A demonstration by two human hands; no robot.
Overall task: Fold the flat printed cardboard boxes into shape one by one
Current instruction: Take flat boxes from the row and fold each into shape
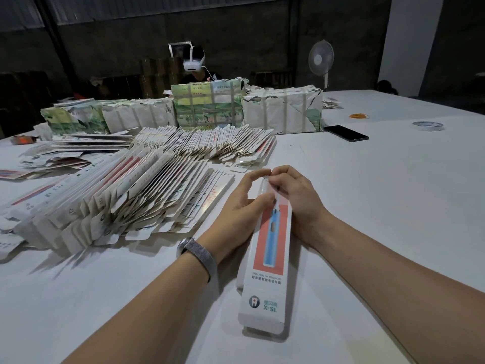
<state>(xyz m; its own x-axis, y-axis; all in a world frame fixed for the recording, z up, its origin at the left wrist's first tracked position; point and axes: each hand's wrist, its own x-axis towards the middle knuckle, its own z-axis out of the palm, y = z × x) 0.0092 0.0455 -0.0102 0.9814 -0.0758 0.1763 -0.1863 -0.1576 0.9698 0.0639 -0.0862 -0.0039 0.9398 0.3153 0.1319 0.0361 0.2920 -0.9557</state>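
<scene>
A long, narrow white cardboard box (270, 256) printed with a blue toothbrush on a red panel lies between my hands, its near end flap open toward me. My left hand (241, 203), with a mesh watch band on the wrist, holds the box's left side near its far end. My right hand (296, 195) pinches the far end of the box from the right, fingers curled over the top flap. Rows of flat printed boxes (147, 190) stand fanned out to the left, and another row of flat boxes (210, 145) lies beyond them.
Wrapped bundles (210, 106) sit along the back of the white table (380, 206). A black phone (346, 133), a tape roll (427, 125) and orange rubber bands (359, 116) lie at the right. A person in a headset (195, 64) sits opposite; a fan (321, 59) stands behind.
</scene>
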